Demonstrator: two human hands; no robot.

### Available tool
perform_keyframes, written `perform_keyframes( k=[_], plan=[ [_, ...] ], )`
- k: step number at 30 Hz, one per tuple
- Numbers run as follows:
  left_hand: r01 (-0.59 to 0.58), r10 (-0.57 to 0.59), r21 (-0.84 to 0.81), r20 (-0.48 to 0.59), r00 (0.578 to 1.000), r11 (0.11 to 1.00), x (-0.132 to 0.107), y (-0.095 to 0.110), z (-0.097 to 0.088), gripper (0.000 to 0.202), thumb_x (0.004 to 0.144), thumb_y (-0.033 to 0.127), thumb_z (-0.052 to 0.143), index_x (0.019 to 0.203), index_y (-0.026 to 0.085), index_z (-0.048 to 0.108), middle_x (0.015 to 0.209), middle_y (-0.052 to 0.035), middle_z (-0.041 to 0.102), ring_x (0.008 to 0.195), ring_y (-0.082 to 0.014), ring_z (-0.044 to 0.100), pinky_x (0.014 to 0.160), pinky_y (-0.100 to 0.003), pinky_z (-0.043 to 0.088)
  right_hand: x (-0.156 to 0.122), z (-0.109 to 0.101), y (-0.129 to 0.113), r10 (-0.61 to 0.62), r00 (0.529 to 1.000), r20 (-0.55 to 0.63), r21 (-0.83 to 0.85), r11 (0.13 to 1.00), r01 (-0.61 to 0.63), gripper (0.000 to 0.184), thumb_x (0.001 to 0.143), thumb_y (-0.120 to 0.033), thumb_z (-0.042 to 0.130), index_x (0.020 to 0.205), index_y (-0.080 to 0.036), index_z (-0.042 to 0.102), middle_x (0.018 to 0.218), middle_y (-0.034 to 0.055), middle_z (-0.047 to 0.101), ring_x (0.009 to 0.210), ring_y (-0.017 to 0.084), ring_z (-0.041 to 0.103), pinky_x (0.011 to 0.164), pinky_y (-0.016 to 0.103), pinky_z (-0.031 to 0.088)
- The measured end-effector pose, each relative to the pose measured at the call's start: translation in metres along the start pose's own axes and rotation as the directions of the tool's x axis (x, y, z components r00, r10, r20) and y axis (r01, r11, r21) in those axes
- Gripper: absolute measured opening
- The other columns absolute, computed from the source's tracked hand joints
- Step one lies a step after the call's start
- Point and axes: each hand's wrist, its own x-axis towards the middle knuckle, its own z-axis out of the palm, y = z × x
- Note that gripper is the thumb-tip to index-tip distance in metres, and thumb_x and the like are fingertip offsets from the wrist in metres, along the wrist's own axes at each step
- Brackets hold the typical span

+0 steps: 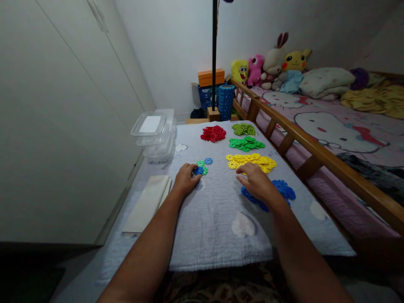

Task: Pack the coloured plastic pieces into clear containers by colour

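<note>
Flat plastic snowflake discs lie sorted by colour on a pale blue cloth [214, 210]: a red pile [213, 133], a light green pile [243, 129], a darker green pile [246, 144], a yellow pile [251, 162] and a blue pile [284, 188]. My left hand [185, 179] rests on the cloth with its fingers curled on a blue disc in a small cluster of blue and green discs [202, 166]. My right hand [257, 181] lies palm down over the near edge of the blue pile, fingers bent toward the yellow pile; what is under them is hidden.
Stacked clear plastic containers [156, 132] stand at the cloth's far left. A folded white cloth [148, 204] lies left of my left arm. A wooden bed rail [315, 151] runs along the right, with bedding and plush toys [274, 61] behind. A black pole [214, 54] rises at the far end.
</note>
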Motion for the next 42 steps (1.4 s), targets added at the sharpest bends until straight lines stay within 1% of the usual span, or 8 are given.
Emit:
perform_keyframes(
  k=[3,6,10,14,25,32,38,42],
  plan=[
    [0.016,-0.017,-0.023,-0.004,1.0,1.0,0.0,0.0,-0.001,0.048,0.078,0.024,0.073,0.126,0.019,0.066,0.109,-0.0078,0.067,0.096,-0.0227,0.066,0.089,-0.037,0.056,0.028,0.029,-0.045,-0.086,0.984,0.154,-0.045,0.995,0.094,0.025,0.096,-0.022,0.06,0.116,-0.018,0.074,0.119,0.0137,0.073,0.113,0.028,0.062,0.101,0.039,0.044],
    [0.01,-0.01,-0.044,0.007,1.0,0.999,0.0,0.0,-0.002,0.055,0.078,0.021,0.071,0.131,0.018,0.062,0.111,-0.0084,0.068,0.099,-0.0229,0.066,0.091,-0.038,0.056,0.049,0.064,-0.072,-0.145,0.978,0.152,-0.048,0.987,0.154,0.04,0.097,-0.016,0.054,0.135,-0.018,0.066,0.141,0.0147,0.065,0.122,0.03,0.057,0.104,0.042,0.043],
    [-0.019,0.021,-0.054,0.033,0.999,0.998,0.0,0.0,-0.004,0.054,0.078,0.018,0.068,0.131,0.019,0.061,0.114,-0.0085,0.069,0.103,-0.0235,0.066,0.096,-0.04,0.054,0.064,0.101,-0.082,-0.075,0.997,0.013,0.009,0.997,0.075,0.049,0.098,-0.021,0.057,0.147,-0.023,0.058,0.156,0.014,0.053,0.135,0.034,0.047,0.108,0.046,0.042],
    [-0.023,0.026,-0.061,0.039,0.999,0.998,0.0,0.0,-0.004,0.051,0.079,0.017,0.066,0.129,0.022,0.063,0.114,-0.0076,0.07,0.106,-0.0242,0.066,0.098,-0.042,0.054,0.066,0.113,-0.078,-0.033,0.999,-0.016,0.035,0.999,0.033,0.034,0.098,-0.027,0.061,0.131,-0.026,0.071,0.144,0.0128,0.06,0.129,0.033,0.049,0.106,0.046,0.042],
    [-0.021,0.021,-0.003,0.051,0.998,1.0,0.001,0.002,-0.005,0.04,0.08,0.017,0.066,0.12,0.019,0.069,0.112,-0.0091,0.069,0.104,-0.0242,0.066,0.099,-0.04,0.054,0.063,0.108,-0.066,-0.016,0.993,-0.114,0.121,0.992,0.03,0.028,0.102,-0.024,0.055,0.116,-0.021,0.079,0.115,0.0124,0.069,0.11,0.028,0.054,0.098,0.04,0.044],
    [-0.053,0.05,0.045,0.064,0.997,0.998,0.0,0.006,-0.005,0.038,0.081,0.033,0.075,0.117,0.021,0.071,0.107,-0.008,0.067,0.103,-0.026,0.065,0.097,-0.04,0.053,0.064,0.103,-0.058,0.125,0.966,-0.226,0.317,0.947,-0.048,0.029,0.1,-0.019,0.051,0.108,-0.018,0.079,0.103,0.0122,0.073,0.103,0.026,0.063,0.097,0.037,0.047],
    [-0.011,0.009,0.207,0.013,1.0,0.978,-0.003,0.016,0.004,0.049,0.078,0.05,0.081,0.118,0.023,0.072,0.107,-0.0097,0.066,0.102,-0.0295,0.063,0.095,-0.042,0.05,0.055,0.074,-0.05,0.16,0.97,-0.184,0.541,0.84,-0.036,0.021,0.093,-0.022,0.056,0.098,-0.022,0.077,0.097,0.006,0.077,0.093,0.021,0.069,0.087,0.033,0.052],
    [0.006,-0.004,0.295,-0.011,1.0,0.955,-0.005,0.023,0.007,0.046,0.08,0.052,0.079,0.116,0.025,0.072,0.111,-0.0105,0.066,0.103,-0.0307,0.062,0.091,-0.041,0.049,0.038,0.037,-0.02,0.201,0.974,-0.105,0.563,0.82,-0.109,0.017,0.087,-0.027,0.062,0.094,-0.021,0.076,0.083,0.002,0.075,0.079,0.018,0.068,0.077,0.03,0.051]
  ],
)
